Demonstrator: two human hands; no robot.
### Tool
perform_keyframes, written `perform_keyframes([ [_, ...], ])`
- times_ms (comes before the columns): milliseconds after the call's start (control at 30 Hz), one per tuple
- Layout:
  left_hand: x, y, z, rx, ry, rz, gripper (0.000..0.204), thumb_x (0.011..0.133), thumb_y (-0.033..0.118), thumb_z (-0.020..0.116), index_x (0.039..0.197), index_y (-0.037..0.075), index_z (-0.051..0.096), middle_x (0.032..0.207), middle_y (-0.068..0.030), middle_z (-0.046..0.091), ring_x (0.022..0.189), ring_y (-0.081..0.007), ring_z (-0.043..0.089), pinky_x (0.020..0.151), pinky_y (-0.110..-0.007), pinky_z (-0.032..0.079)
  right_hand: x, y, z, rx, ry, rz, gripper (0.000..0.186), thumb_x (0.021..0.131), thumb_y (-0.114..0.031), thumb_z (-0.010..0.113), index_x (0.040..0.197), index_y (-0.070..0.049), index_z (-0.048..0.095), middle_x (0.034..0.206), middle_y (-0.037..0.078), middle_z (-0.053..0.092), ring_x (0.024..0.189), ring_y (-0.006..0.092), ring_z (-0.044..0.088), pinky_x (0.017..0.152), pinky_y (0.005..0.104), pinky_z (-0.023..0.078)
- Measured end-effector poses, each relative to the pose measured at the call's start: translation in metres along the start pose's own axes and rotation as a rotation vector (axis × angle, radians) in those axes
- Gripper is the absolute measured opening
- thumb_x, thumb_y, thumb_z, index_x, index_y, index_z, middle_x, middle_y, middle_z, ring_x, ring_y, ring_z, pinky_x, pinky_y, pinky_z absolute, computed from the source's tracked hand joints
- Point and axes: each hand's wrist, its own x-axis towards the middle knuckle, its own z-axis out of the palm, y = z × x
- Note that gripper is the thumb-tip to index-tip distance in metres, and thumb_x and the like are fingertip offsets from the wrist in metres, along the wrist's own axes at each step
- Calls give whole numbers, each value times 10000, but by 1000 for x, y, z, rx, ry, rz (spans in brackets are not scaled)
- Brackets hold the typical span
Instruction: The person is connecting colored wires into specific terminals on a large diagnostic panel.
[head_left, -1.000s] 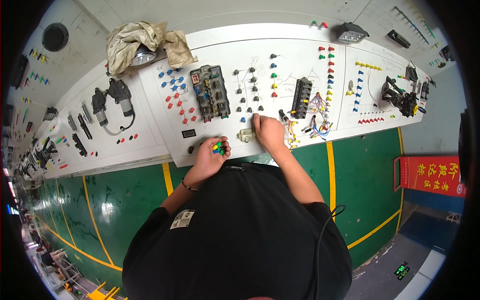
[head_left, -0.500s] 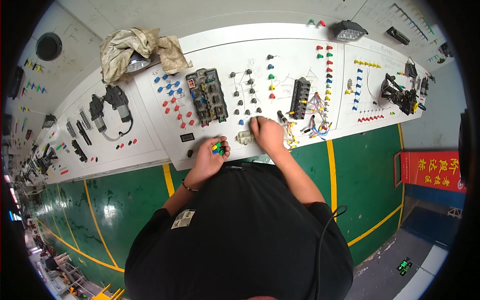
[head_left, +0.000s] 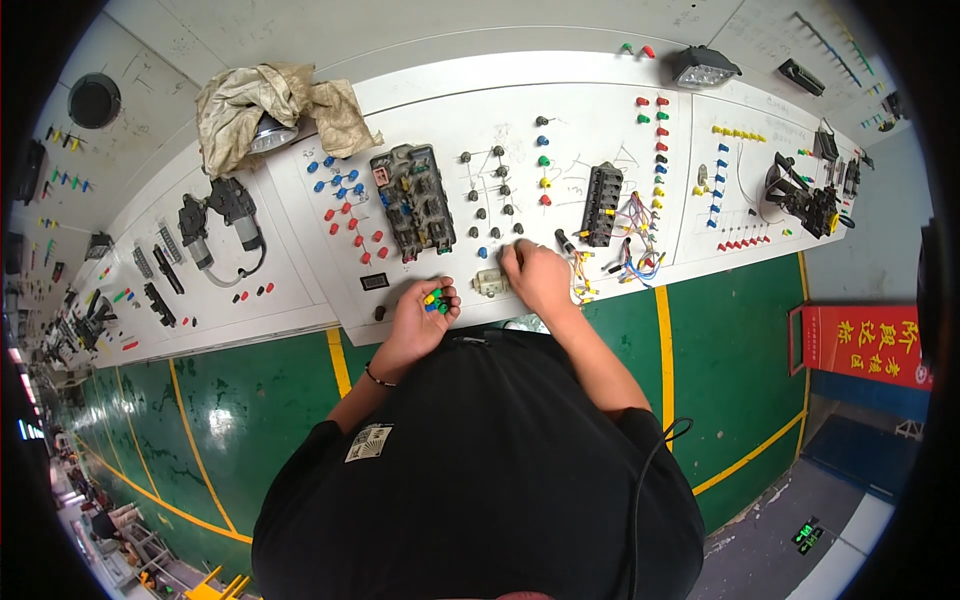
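My left hand [head_left: 415, 322] is curled, palm up, at the near edge of the white panel. In it lie several small terminal caps [head_left: 436, 301], in yellow, green and blue. My right hand [head_left: 543, 278] rests lower on the panel, its fingertips pinched together at the lower end of a group of black terminal posts [head_left: 503, 190]. Whatever is between those fingertips is hidden. Just left of this hand sits a beige box-shaped part [head_left: 489, 283], with a blue terminal post [head_left: 482, 252] above it.
A dark fuse box [head_left: 413, 200] is mounted left of centre. To the right stands a black terminal block [head_left: 601, 205] beside loose coloured wires [head_left: 640, 240]. Crumpled beige cloth [head_left: 255, 110] drapes over a lamp at upper left. Green floor [head_left: 735, 340] with yellow lines lies below.
The panel sits slightly lower in the picture. Both hands keep nearly the same pose and place on it.
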Motion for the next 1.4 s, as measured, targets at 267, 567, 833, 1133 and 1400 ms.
perform_keyframes([
  [267, 0, 1, 0, -14, 3, 0, 163, 931, 147, 532, 1010, 11, 575, 903, -75, 565, 834, -196, 541, 770, -307, 470, 0, -3, -7, -5, -14, 10, 387, 939, -338, 566, 712, -29, 624, 644, 191, 640, 598, 372, 641, 574, 475, 512],
  [567, 3, 2, 2, -20, -38, -26, 159, 920, 149, 523, 994, 16, 569, 904, -78, 573, 851, -211, 552, 795, -321, 474, -2, -1, -6, 17, 8, 24, 368, 938, -333, 571, 723, -39, 623, 646, 189, 643, 604, 369, 646, 562, 471, 504],
  [833, 1, 0, 4, -24, -42, -22, 171, 928, 153, 523, 1010, 12, 576, 903, -72, 553, 846, -203, 545, 790, -315, 483, 0, -2, -6, -16, -11, -4, 336, 930, -309, 569, 742, -36, 626, 643, 188, 642, 600, 371, 644, 564, 476, 506],
  [1133, 1, 1, -1, -26, -26, -25, 173, 927, 153, 524, 1006, 10, 582, 895, -75, 560, 850, -203, 542, 795, -310, 477, 6, -5, -10, -48, -85, 49, 418, 906, -412, 590, 731, -34, 626, 696, 188, 657, 650, 371, 656, 587, 475, 511],
  [1400, 2, 2, -4, -35, -32, -22, 167, 926, 146, 529, 1005, 10, 584, 895, -73, 565, 849, -205, 554, 791, -312, 484, 3, -5, -8, -71, -16, 8, 421, 897, -425, 616, 758, -29, 596, 697, 173, 663, 624, 360, 655, 567, 460, 512],
])
